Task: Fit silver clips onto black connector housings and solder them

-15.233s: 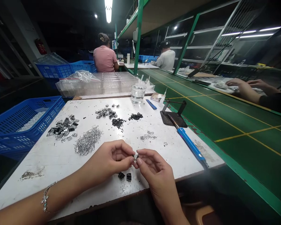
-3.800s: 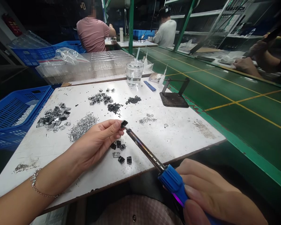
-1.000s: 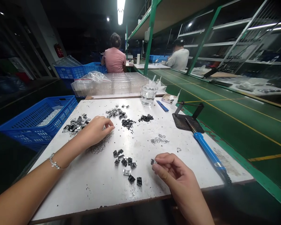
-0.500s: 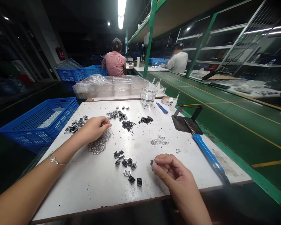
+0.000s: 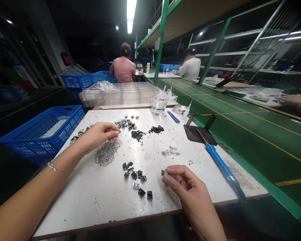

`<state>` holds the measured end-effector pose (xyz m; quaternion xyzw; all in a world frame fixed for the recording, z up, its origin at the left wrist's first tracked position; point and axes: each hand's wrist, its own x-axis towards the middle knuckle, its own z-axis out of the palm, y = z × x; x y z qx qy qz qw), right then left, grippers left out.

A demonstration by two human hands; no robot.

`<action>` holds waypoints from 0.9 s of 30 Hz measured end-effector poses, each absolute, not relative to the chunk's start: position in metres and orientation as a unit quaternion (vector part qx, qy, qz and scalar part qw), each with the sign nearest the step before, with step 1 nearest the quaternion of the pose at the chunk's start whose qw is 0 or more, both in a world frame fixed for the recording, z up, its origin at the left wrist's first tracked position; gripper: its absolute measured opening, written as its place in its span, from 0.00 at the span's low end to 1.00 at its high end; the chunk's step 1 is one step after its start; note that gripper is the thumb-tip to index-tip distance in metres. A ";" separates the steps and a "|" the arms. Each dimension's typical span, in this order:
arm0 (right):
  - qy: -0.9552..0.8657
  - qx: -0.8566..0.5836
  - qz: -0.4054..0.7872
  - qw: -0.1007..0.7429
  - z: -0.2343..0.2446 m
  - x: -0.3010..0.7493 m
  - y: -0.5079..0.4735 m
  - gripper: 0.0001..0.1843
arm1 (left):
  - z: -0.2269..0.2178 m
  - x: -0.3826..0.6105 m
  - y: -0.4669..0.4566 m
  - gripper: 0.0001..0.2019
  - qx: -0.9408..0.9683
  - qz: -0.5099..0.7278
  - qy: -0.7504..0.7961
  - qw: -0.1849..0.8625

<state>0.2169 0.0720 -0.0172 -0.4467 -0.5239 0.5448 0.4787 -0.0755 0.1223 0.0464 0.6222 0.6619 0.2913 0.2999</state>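
My left hand (image 5: 107, 132) is closed in a pinch just above a pile of thin bent metal wire pieces (image 5: 106, 154); a fine wire end shows at its fingertips. Between the thumb and forefinger of my right hand (image 5: 184, 182) is a small shiny metal clip (image 5: 163, 172), partly covered by the fingers. Several black and metal clip assemblies (image 5: 134, 175) lie between my hands, with a bare metal clip (image 5: 136, 185) among them. Farther back are two heaps of tiny black parts (image 5: 137, 135) and a pile of metal clips (image 5: 126, 124). Loose thin wires (image 5: 171, 151) lie beyond my right hand.
A blue soldering iron (image 5: 222, 164) rests on a black stand (image 5: 200, 134) at the right. A glass mug of clear liquid (image 5: 159, 105) stands at the back. A blue crate (image 5: 43, 130) sits left of the table. Two people sit farther off; another person's hand shows far right.
My left hand has lifted slightly off the wire pile, and a wire end now shows at its fingertips. My right hand has stayed nearly still with the metal clip.
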 end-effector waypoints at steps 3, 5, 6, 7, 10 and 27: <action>-0.496 -0.458 0.561 0.479 -0.014 0.214 0.072 0.14 | 0.052 -0.062 0.114 0.13 0.608 0.325 0.604 0.399; -0.488 -0.452 0.567 0.486 -0.012 0.211 0.070 0.14 | 0.055 -0.048 0.107 0.11 0.611 0.326 0.574 0.437; -0.491 -0.446 0.566 0.491 -0.011 0.209 0.069 0.13 | 0.055 -0.040 0.102 0.09 0.615 0.321 0.559 0.454; -0.499 -0.438 0.563 0.492 -0.011 0.207 0.068 0.12 | 0.055 -0.032 0.098 0.08 0.617 0.318 0.542 0.473; -0.525 -0.415 0.549 0.501 -0.012 0.199 0.065 0.11 | 0.050 -0.009 0.085 0.06 0.592 0.317 0.502 0.545; -0.534 -0.410 0.474 0.568 -0.025 0.189 0.055 0.12 | 0.032 0.021 0.074 0.04 0.476 0.326 0.496 0.649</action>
